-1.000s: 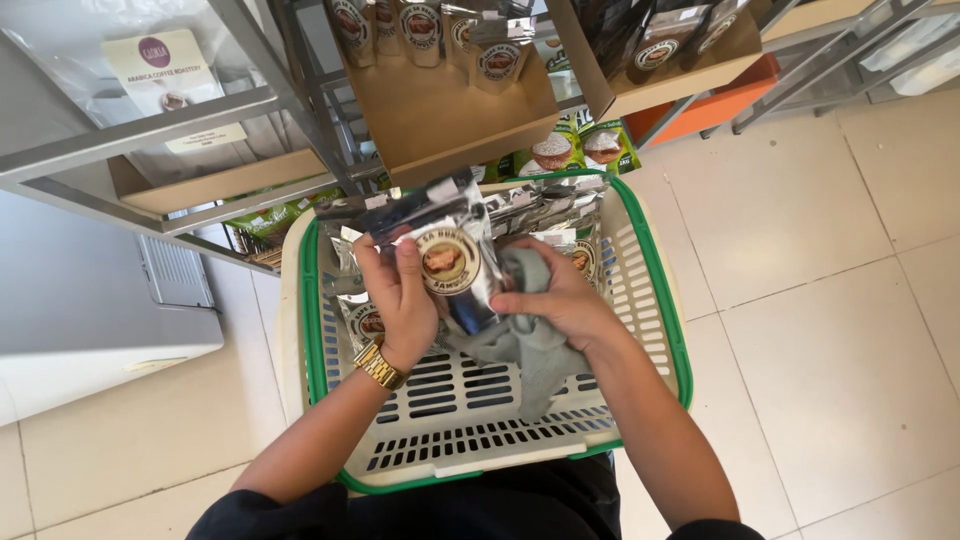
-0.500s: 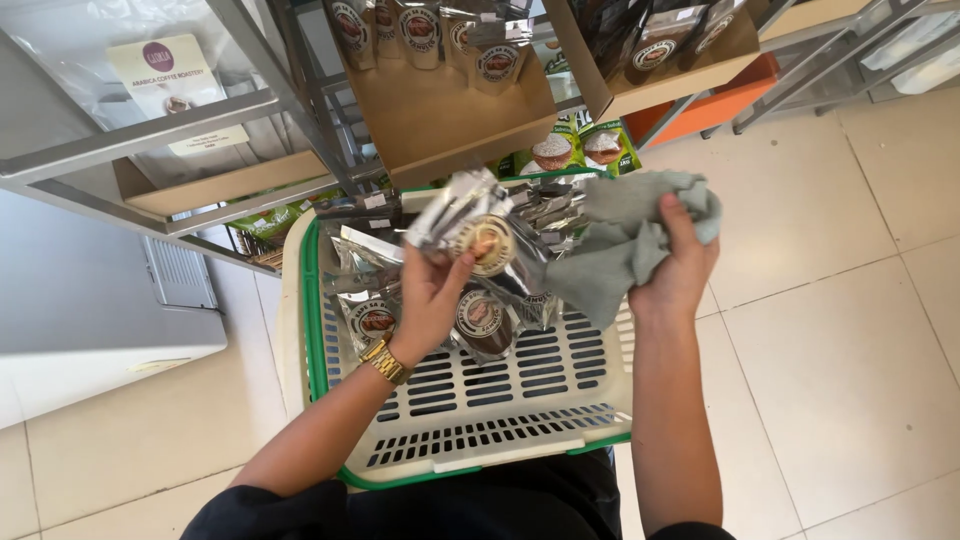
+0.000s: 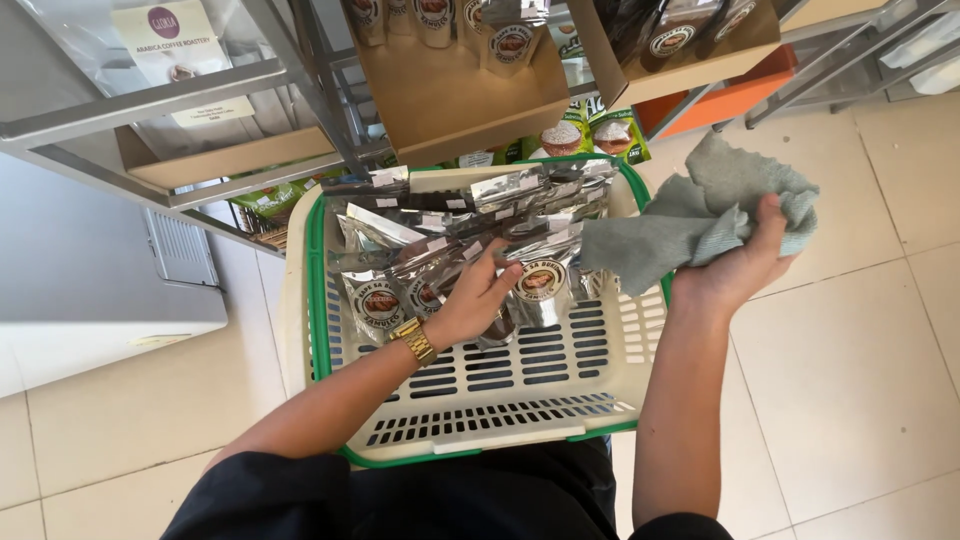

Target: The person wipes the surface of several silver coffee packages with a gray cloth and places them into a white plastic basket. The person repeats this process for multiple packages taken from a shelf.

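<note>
Silver foil pouches [image 3: 470,230], roughly a dozen though the overlapping heap defies an exact count, lie piled in the far half of one cream basket [image 3: 500,400] with a green rim. The left hand [image 3: 475,300], a gold watch [image 3: 414,340] on its wrist, reaches into the pile and closes its fingers around one pouch [image 3: 535,285] with a round label. The right hand [image 3: 740,265] is held out past the basket's right edge, clenched on a single grey-green cloth [image 3: 700,215] that hangs bunched over the rim. Ahead stands a metal shelf rack [image 3: 200,90] holding a cardboard tray [image 3: 460,100] of more pouches, close against the basket's far edge. The slotted near half of the basket is bare, and tiled floor [image 3: 860,350] lies open to the right.
</note>
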